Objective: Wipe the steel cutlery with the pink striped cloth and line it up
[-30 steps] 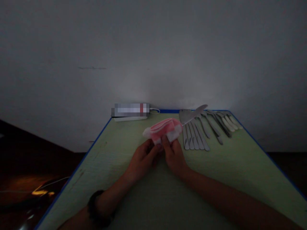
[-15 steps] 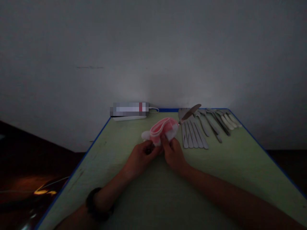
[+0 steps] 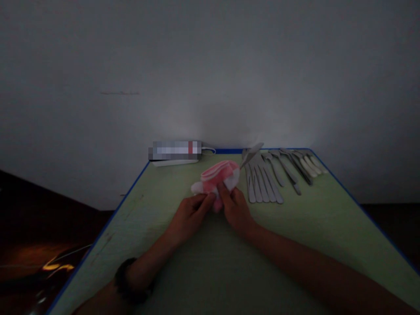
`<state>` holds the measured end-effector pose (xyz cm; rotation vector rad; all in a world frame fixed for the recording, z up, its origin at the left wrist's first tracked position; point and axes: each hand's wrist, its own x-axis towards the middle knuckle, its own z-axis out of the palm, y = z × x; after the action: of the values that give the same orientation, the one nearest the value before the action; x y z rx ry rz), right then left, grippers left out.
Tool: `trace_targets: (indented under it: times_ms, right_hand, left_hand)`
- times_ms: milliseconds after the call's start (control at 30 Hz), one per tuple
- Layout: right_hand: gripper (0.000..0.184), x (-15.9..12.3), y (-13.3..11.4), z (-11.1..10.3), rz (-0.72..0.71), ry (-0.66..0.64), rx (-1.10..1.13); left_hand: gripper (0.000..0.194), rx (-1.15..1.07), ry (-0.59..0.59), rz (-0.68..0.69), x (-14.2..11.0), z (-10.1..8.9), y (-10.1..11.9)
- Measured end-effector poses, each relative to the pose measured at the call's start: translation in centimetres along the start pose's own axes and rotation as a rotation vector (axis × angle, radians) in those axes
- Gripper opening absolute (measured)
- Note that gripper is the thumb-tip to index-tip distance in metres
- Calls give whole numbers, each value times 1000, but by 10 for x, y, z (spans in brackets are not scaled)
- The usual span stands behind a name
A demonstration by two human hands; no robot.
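A pink and white cloth (image 3: 218, 174) is bunched up between my two hands over the middle of the table. My left hand (image 3: 193, 214) pinches its lower left part, thumb on top. My right hand (image 3: 238, 210) grips the lower right part, thumb pressed on the folds. Out of the cloth's right side sticks the blade of a table knife (image 3: 252, 155), slanting up to the right. The knife's handle is hidden, apparently inside the cloth. Just right of the cloth, several metal pieces of cutlery (image 3: 265, 186) lie side by side with their handles toward me.
Further right lie several spoons (image 3: 274, 170), dark-handled pieces (image 3: 297, 166) and white-handled pieces (image 3: 310, 167). A blurred box-like object (image 3: 175, 151) with a white cord stands at the back left. The green table (image 3: 141, 227) has a blue edge and meets a wall.
The cloth has shifted slightly and its folds are flatter, with a pink end now hanging between my hands. The knife blade has turned and looks lighter. Both hands keep hold.
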<state>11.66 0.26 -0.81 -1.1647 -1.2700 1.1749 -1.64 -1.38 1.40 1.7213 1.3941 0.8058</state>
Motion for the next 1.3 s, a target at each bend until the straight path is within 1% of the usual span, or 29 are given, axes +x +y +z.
trace_targets:
  times_ms: [100,167,267,367,433,500,567,667,767,833,967,1067,1200,1300]
  right_hand:
    - [43,3,-1,-1,10,-10,-2]
    - [43,5,-1,-3,8,-51,4]
    - [43,5,-2,-4,-3,-122,7]
    - [47,3,-3,-3,-4,-131,9]
    - [50,3,-4,-2,5,-98,9]
    - [52,9,-4,-5,6,-27,-11]
    - [52,19,-3,-12,-2,73,-32]
    - [51,39,-3,-28,-15,204,-11]
    - [48,50,-5,-38,-32,252,2]
    - [47,47,-7,-37,-47,235,-27]
    - [38,31,-9,-22,-65,137,-100]
    - [40,26,-8,-19,-97,71,-112]
    - [49,36,-11,-30,-135,121,-148]
    - [51,48,-15,-43,-164,177,-145]
  left_hand:
    - [39,22,24,-10,0,1,-2]
    - [37,16,40,-44,0,2,-4]
    - [38,-16,-13,-97,0,2,-7]
    - [40,-32,-65,-94,0,0,-9]
    - [41,-45,-65,-76,1,-2,-7]
    - [40,-62,-89,-64,0,-3,-5]
    - [40,-66,-144,-68,0,-4,-2]
    - [41,-69,-222,-84,-2,-5,1]
    - [42,-94,-262,-78,-3,-5,2]
    - [39,-116,-239,-75,-3,-4,3]
    - [38,-106,-131,-76,0,0,5]
    - [37,-75,-137,-43,0,1,2]
    - [36,-26,-153,-40,-2,0,-1]
    - [36,-14,-147,-54,-5,0,1]
